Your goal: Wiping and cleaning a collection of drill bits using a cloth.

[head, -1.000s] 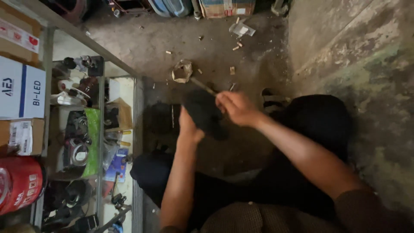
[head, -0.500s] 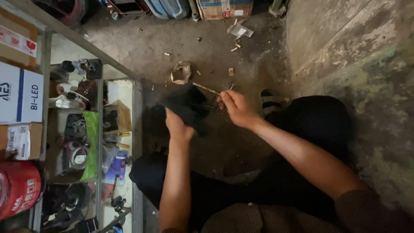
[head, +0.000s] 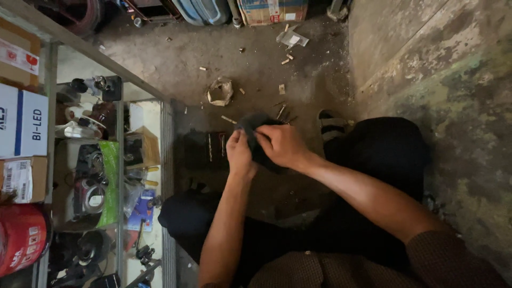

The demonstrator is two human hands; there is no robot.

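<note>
A dirty concrete floor (head: pixel 256 80) fills most of the view, with a stained wall (head: pixel 453 106) rising on the right. On the left stands a glass-fronted display cabinet (head: pixel 120 176) packed with parts, tools and a green packet, and white and brown cardboard boxes (head: pixel 24 125) and a red canister (head: pixel 21 237) sit beside it. The person is seated low on the floor in dark trousers (head: pixel 373 154), knees spread, forearms reaching forward between them. Both hands meet over a dark, crumpled cloth-like object (head: pixel 256 125) held in front of the body just above the floor. The left hand (head: pixel 240 154) has its grip closed on the near left edge of the dark object, and the right hand (head: pixel 282 145) is clamped over its right side, fingers curled around it. Just beyond the hands lie a crumpled scrap of brown paper (head: pixel 220 92), a flattened clear wrapper (head: pixel 292 38), and scattered small sticks and stubs (head: pixel 282 112).
</note>
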